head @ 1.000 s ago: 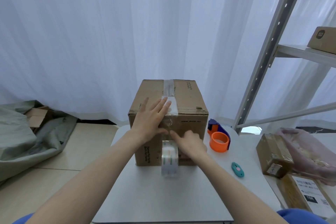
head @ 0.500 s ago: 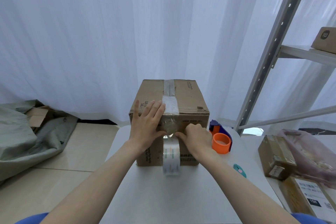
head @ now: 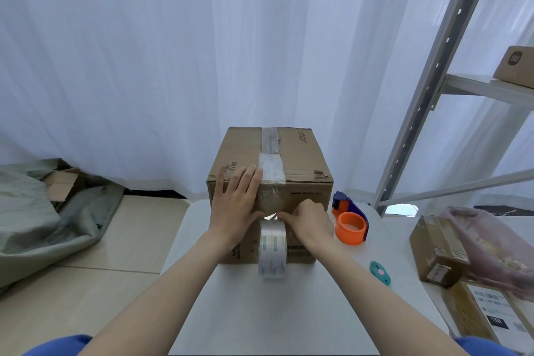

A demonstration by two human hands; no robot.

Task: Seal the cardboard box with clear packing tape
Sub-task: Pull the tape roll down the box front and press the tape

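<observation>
A brown cardboard box stands on a white table. A strip of clear tape runs along its top seam and folds down over the front face. My left hand lies flat over the box's front upper edge, just left of the strip, with the thumb near the tape. The roll of clear tape hangs against the front face, still joined to the strip. My right hand has its fingers curled and pinches the tape just above the roll.
An orange and blue tape dispenser sits right of the box, and a teal cutter lies nearer me. Small parcels and a pink bag crowd the right. A metal shelf frame rises behind them. Grey-green cloth lies on the floor, left.
My left hand slid off the box top down onto the front edge. My right hand rose from beside the roll and closed on the tape above it.
</observation>
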